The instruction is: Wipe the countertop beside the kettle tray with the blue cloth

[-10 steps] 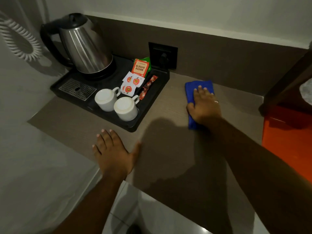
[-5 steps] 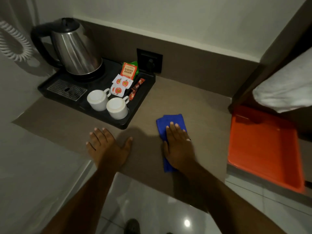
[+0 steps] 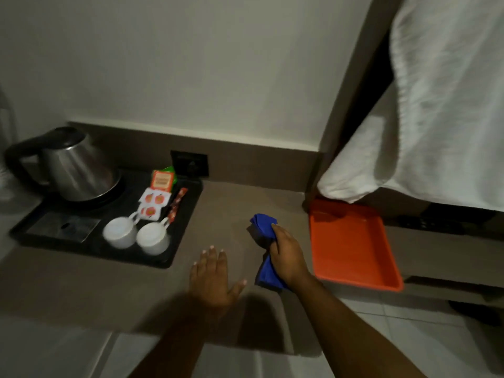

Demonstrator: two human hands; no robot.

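The blue cloth [image 3: 262,227] is bunched up in my right hand [image 3: 286,252], which grips it over the brown countertop [image 3: 231,203], right of the black kettle tray [image 3: 185,214]. Cloth ends stick out above and below my fist. My left hand [image 3: 212,279] lies flat on the counter near its front edge, fingers spread, holding nothing. On the tray stand a steel kettle [image 3: 73,170], two white cups [image 3: 136,236] and tea sachets [image 3: 156,197].
An orange tray [image 3: 351,241] sits just right of my right hand. White fabric [image 3: 422,118] hangs over the upper right. A dark wall socket [image 3: 189,162] is behind the kettle tray. The counter's front edge drops to a tiled floor [image 3: 381,336].
My right hand drew the cloth back from the wall, then gathered it from flat into a bunch and lifted it. The view has tilted up and shifted right. My left hand stays flat.
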